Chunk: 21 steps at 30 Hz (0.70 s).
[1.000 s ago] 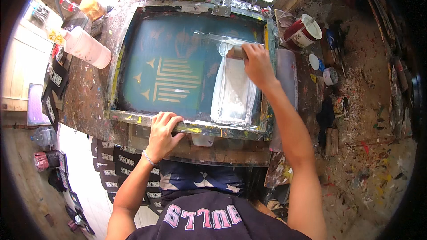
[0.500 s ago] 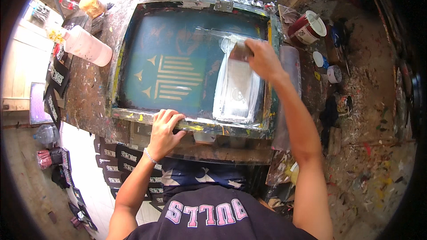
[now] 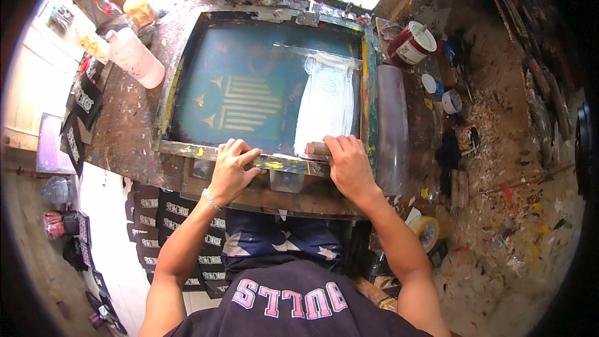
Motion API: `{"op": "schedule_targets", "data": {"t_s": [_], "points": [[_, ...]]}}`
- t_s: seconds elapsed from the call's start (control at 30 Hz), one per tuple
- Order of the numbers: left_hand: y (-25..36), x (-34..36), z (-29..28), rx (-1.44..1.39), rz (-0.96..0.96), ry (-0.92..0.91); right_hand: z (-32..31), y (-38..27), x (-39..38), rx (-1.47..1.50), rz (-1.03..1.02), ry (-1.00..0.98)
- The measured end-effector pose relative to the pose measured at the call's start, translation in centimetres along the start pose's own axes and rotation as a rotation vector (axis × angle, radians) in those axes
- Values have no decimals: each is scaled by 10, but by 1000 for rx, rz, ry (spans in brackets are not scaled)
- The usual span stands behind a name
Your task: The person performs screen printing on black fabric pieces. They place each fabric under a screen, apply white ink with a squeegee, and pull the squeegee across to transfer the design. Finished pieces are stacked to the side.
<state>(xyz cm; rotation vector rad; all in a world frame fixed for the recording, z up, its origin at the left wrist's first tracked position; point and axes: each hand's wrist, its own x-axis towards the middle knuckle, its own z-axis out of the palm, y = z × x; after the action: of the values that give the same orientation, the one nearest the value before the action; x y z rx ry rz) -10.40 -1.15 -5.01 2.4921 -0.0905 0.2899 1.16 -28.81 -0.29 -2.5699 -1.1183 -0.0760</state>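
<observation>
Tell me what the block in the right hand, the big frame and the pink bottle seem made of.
Block: probably wood, matte, from its dull brown surface.
Frame: perhaps wood or metal; spattered paint hides much of it.
Pink bottle: likely plastic, judging by its smooth, rounded, softly shiny wall.

Black shirt [image 3: 287, 322], pink lettering [image 3: 272, 302]; silver bracelet [image 3: 211, 200].

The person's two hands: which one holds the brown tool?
The right hand: it grips the brown tool at the white smear's near end, while the left hand holds the near edge of the frame.
</observation>
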Motion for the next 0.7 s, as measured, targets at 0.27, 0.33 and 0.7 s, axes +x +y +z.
{"op": "schedule_targets", "data": {"t_s": [0.27,0.33,0.7], "points": [[22,12,-40,35,31,55,-19,-25,-14,-135,-98,205],[34,21,-58,-49,18,76,-36,-32,-7,-99,-101,281],[98,74,-119,151,416,701,-125,-23,76,-211,-151,609]]}}
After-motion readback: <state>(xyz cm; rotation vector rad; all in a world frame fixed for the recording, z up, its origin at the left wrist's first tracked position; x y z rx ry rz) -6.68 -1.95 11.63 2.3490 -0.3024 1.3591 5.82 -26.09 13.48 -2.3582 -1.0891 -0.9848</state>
